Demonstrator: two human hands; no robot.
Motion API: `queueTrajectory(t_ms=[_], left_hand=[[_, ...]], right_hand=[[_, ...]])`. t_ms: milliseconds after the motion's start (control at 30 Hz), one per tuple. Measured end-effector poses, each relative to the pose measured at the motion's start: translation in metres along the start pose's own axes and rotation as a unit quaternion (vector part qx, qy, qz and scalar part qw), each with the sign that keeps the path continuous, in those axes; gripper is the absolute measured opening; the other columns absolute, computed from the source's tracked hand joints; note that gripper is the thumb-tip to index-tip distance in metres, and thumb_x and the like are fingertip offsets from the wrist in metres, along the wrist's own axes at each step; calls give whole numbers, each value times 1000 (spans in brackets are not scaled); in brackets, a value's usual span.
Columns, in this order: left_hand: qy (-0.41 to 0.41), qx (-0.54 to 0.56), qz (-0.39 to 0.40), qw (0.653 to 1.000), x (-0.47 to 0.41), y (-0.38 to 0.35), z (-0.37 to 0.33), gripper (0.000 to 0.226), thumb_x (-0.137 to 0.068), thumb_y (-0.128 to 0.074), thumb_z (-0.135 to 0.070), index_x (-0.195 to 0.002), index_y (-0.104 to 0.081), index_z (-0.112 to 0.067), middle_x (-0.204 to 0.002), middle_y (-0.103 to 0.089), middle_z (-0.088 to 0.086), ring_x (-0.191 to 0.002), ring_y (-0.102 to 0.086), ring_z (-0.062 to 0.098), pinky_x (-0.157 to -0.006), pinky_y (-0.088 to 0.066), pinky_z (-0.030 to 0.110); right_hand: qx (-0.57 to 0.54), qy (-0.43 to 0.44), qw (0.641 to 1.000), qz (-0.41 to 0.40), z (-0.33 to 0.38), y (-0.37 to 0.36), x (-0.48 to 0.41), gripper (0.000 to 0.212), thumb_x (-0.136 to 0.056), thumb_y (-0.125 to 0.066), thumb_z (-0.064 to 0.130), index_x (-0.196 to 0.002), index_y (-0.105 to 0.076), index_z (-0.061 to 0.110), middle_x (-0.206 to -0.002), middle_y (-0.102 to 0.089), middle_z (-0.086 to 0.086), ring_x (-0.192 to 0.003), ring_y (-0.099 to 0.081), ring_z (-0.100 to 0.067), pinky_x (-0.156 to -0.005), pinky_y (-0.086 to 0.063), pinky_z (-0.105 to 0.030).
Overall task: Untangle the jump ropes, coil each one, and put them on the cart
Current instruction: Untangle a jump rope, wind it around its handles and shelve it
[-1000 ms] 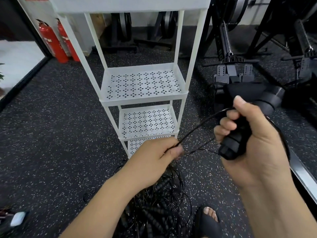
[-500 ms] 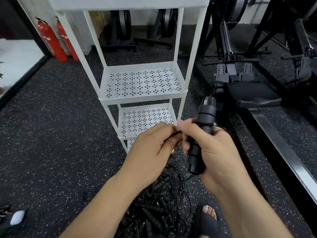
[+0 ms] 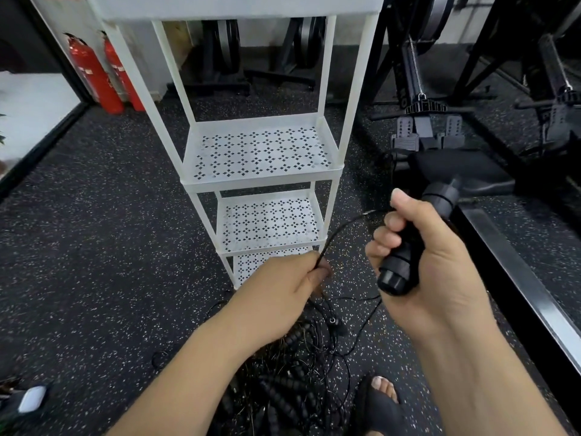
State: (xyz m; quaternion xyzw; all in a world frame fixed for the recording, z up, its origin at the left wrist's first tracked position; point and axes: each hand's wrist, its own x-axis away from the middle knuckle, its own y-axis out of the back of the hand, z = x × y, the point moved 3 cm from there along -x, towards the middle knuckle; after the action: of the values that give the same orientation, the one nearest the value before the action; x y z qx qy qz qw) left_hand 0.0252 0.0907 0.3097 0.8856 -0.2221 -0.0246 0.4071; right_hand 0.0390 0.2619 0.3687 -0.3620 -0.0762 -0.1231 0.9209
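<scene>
Coiling step: right hand (image 3: 421,265) grips the jump-rope handle (image 3: 408,247) at center right; left hand (image 3: 283,287) pinches its cord (image 3: 338,229) (rest tangled (image 3: 292,382) at bottom center). Next likely another loop; cart (image 3: 261,180) shelves bare.

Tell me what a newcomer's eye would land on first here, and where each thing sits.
In the foreground, the right hand grips a black handle while the left hand pinches its thin cord. Behind them at centre stands a white cart with perforated shelves. On the speckled floor below the hands lies a tangle of ropes.
</scene>
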Motion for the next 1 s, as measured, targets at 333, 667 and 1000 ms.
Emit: queueTrajectory(t_ms=[333, 667, 1000], left_hand=[[-43, 41, -100, 993, 1, 12, -17, 36, -100, -48, -4, -87, -52, -38, -79, -62, -12, -78, -58, 8, -72, -49, 33], [-50, 49, -81, 994, 3, 14, -12, 33, -97, -53, -15, -92, -57, -47, -88, -71, -18, -85, -65, 3, -77, -52, 34], [-34, 66, -69, 995, 1, 15, -4, 19, -111, -53, -36, -115, -69, -45, -96, -71, -27, -94, -65, -7, -79, -47, 20]], right_hand=[[110, -21, 993, 34, -28, -14, 9, 29, -76, -87, 26, -84, -61, 16, -68, -56, -4, -53, -46, -14, -50, -43, -23], [126, 45, 990, 37, -22, -21, 16, 19, -90, -78, 16, -81, -61, 15, -64, -58, -8, -51, -46, -17, -50, -42, -25], [0, 42, 999, 15, 10, -2, 4, 19, -93, -73, 32, -89, -58, 21, -69, -51, 7, -55, -42, -6, -56, -36, -20]])
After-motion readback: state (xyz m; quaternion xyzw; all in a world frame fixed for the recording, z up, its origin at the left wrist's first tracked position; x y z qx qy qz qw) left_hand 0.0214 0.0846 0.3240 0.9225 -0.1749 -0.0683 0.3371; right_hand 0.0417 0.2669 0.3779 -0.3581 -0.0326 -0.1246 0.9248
